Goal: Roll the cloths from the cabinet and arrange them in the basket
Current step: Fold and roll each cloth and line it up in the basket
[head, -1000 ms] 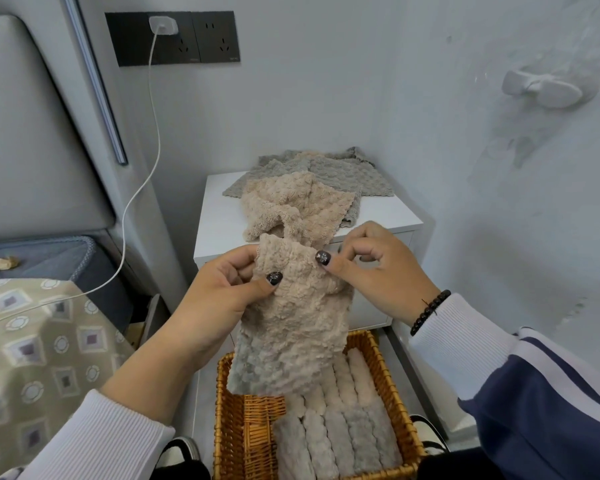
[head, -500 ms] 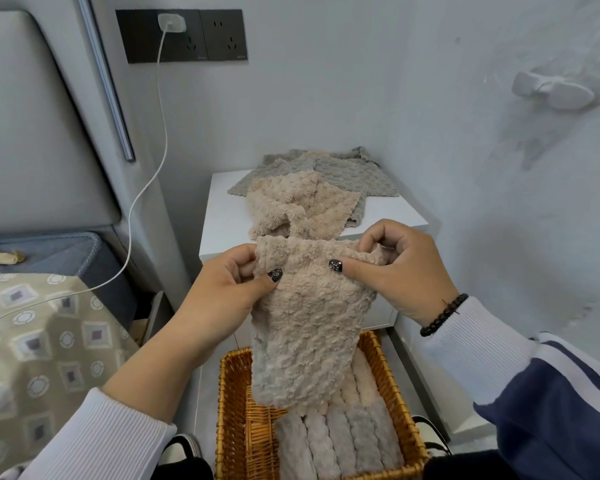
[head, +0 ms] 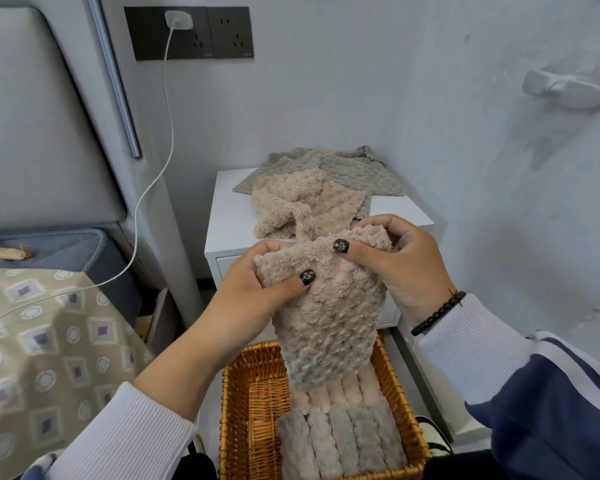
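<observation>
A fluffy beige cloth [head: 329,317] hangs between my hands above the wicker basket [head: 253,410]. My left hand [head: 253,292] pinches its upper left corner, thumb on the front. My right hand [head: 399,261] grips the upper right edge, where the top of the cloth is turned over into a roll. The cloth's grey lower end dangles into the basket. Several rolled cloths [head: 347,434], beige and grey, lie side by side in the basket's right part. More beige and grey cloths [head: 309,195] lie spread on the white cabinet [head: 229,220] behind.
A bed with a patterned cover [head: 49,348] is at the left. A white charger cable [head: 146,188] runs from the wall socket [head: 187,32] down to the bed. The wall at the right bears a white hook [head: 565,88]. The basket's left part shows bare wicker.
My hands have rolled the cloth's top edge further, and the hanging part is shorter. Both hands have shifted slightly to the right above the basket.
</observation>
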Tool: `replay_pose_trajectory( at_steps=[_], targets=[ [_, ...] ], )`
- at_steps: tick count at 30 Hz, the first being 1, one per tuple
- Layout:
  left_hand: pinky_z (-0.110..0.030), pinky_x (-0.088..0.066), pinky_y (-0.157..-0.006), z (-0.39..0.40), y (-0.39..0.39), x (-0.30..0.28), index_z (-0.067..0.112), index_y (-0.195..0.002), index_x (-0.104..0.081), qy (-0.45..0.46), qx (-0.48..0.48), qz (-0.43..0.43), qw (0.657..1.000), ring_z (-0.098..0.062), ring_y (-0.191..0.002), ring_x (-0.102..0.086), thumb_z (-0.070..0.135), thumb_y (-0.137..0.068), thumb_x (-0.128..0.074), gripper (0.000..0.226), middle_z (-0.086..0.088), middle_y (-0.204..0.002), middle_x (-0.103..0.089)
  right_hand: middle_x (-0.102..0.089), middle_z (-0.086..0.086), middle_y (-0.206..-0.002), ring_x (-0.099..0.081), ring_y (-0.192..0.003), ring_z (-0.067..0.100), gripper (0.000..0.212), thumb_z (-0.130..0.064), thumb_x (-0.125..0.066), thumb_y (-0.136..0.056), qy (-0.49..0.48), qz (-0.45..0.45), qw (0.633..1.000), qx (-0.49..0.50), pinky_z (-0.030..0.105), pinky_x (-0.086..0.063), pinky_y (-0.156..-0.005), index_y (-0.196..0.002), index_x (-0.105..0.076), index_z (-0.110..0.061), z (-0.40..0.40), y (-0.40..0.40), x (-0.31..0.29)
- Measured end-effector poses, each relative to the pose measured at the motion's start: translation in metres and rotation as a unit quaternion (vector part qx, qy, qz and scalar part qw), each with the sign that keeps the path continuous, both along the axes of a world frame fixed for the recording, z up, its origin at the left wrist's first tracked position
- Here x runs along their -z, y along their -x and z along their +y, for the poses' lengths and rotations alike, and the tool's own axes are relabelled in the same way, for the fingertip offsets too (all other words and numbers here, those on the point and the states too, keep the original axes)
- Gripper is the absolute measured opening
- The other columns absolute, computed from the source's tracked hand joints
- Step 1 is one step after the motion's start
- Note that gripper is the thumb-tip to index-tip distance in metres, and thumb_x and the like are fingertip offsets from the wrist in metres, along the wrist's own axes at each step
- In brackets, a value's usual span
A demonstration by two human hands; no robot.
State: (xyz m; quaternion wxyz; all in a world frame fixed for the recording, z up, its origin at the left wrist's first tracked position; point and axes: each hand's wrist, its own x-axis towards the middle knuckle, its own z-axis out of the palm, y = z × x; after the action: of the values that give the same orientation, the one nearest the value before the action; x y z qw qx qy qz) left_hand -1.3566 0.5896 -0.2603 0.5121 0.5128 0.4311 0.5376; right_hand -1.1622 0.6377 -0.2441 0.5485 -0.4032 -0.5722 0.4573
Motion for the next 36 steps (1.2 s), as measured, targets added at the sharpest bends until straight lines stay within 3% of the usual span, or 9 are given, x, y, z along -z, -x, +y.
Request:
replay_pose_trajectory(
  at_steps=[3, 7, 10, 14, 19, 24, 28, 32, 36],
  targets=[
    [-0.032, -0.059, -0.077, 0.0, 0.002, -0.001, 0.022, -0.093, -0.069, -0.001, 0.003, -0.028, 1.0, -0.021, -0.09, -0.072, 0.016, -0.071, -0.082, 0.026, -0.005, -0.093, -0.075, -0.073, 0.006, -0.088, -0.065, -0.081, 0.03, 0.045, -0.045, -0.088, -0.044, 0.058, 0.071, 0.994, -0.052, 0.05, -0.053, -0.087, -0.082, -0.074, -0.026, 0.003, 0.001, 0.003],
    [-0.033, -0.059, -0.074, -0.001, 0.006, -0.005, 0.012, -0.106, -0.067, 0.011, -0.019, -0.079, 0.997, -0.027, -0.096, -0.072, 0.012, -0.07, -0.078, 0.037, -0.011, -0.104, -0.075, -0.074, 0.007, -0.1, -0.07, -0.094, 0.022, 0.054, -0.048, -0.084, -0.049, 0.126, 0.037, 0.978, -0.16, 0.032, -0.058, -0.079, -0.092, -0.074, -0.018, 0.001, 0.002, 0.01],
    [-0.03, -0.059, -0.07, -0.003, 0.009, -0.008, 0.009, -0.109, -0.067, 0.008, -0.032, -0.104, 0.994, -0.027, -0.094, -0.073, 0.009, -0.07, -0.081, 0.041, -0.011, -0.105, -0.075, -0.075, 0.0, -0.101, -0.071, -0.095, 0.018, 0.04, -0.046, -0.081, -0.056, 0.125, -0.03, 0.97, -0.206, 0.031, -0.057, -0.081, -0.089, -0.076, -0.024, -0.005, 0.004, 0.014],
    [-0.03, -0.059, -0.071, -0.003, 0.011, -0.006, 0.008, -0.112, -0.066, 0.013, -0.051, -0.094, 0.994, -0.026, -0.095, -0.073, 0.012, -0.067, -0.077, 0.046, -0.011, -0.105, -0.075, -0.076, -0.007, -0.095, -0.072, -0.088, 0.011, 0.037, -0.041, -0.078, -0.062, 0.068, -0.077, 0.98, -0.167, 0.022, -0.057, -0.071, -0.094, -0.072, -0.024, -0.011, 0.005, 0.012],
    [-0.035, -0.06, -0.082, -0.001, 0.01, 0.0, 0.01, -0.12, -0.062, 0.027, -0.054, -0.077, 0.995, -0.026, -0.102, -0.071, 0.02, -0.068, -0.077, 0.055, -0.008, -0.111, -0.074, -0.075, -0.01, -0.09, -0.071, -0.086, 0.012, 0.023, -0.043, -0.074, -0.07, 0.006, -0.096, 0.991, -0.097, 0.03, -0.059, -0.077, -0.088, -0.073, -0.028, -0.013, 0.007, 0.011],
    [-0.033, -0.059, -0.082, 0.0, 0.006, 0.004, 0.009, -0.125, -0.059, 0.064, -0.018, -0.1, 0.993, -0.026, -0.106, -0.07, 0.02, -0.068, -0.089, 0.065, -0.008, -0.116, -0.072, -0.074, -0.015, -0.097, -0.07, -0.092, 0.006, 0.011, -0.027, -0.073, -0.085, -0.004, -0.008, 0.998, -0.067, 0.022, -0.057, -0.073, -0.092, -0.072, -0.036, -0.007, 0.01, 0.009],
    [-0.037, -0.058, -0.086, -0.001, -0.003, 0.01, 0.015, -0.124, -0.059, 0.098, 0.002, -0.035, 0.995, -0.024, -0.104, -0.071, 0.028, -0.057, -0.093, 0.076, -0.004, -0.114, -0.073, -0.074, -0.01, -0.1, -0.071, -0.095, 0.01, 0.009, -0.028, -0.072, -0.086, 0.0, 0.063, 0.998, -0.029, 0.024, -0.057, -0.073, -0.088, -0.076, -0.035, 0.0, 0.008, -0.003],
    [-0.04, -0.058, -0.088, 0.003, -0.011, 0.017, 0.013, -0.123, -0.061, 0.12, -0.045, 0.024, 0.991, -0.022, -0.099, -0.072, 0.033, -0.055, -0.088, 0.075, -0.003, -0.109, -0.075, -0.075, -0.002, -0.095, -0.071, -0.094, 0.022, 0.013, -0.038, -0.07, -0.077, 0.025, 0.065, 0.997, 0.028, 0.044, -0.058, -0.084, -0.082, -0.077, -0.028, 0.009, 0.002, -0.011],
    [-0.03, -0.059, -0.07, 0.008, -0.006, 0.017, 0.014, -0.108, -0.071, 0.147, -0.036, 0.065, 0.986, -0.021, -0.088, -0.074, 0.041, -0.052, -0.087, 0.064, -0.003, -0.098, -0.077, -0.071, 0.015, -0.096, -0.066, -0.096, 0.037, 0.027, -0.042, -0.066, -0.082, 0.016, 0.02, 0.996, 0.081, 0.057, -0.052, -0.087, -0.083, -0.071, -0.016, 0.013, -0.003, -0.015]
  ],
)
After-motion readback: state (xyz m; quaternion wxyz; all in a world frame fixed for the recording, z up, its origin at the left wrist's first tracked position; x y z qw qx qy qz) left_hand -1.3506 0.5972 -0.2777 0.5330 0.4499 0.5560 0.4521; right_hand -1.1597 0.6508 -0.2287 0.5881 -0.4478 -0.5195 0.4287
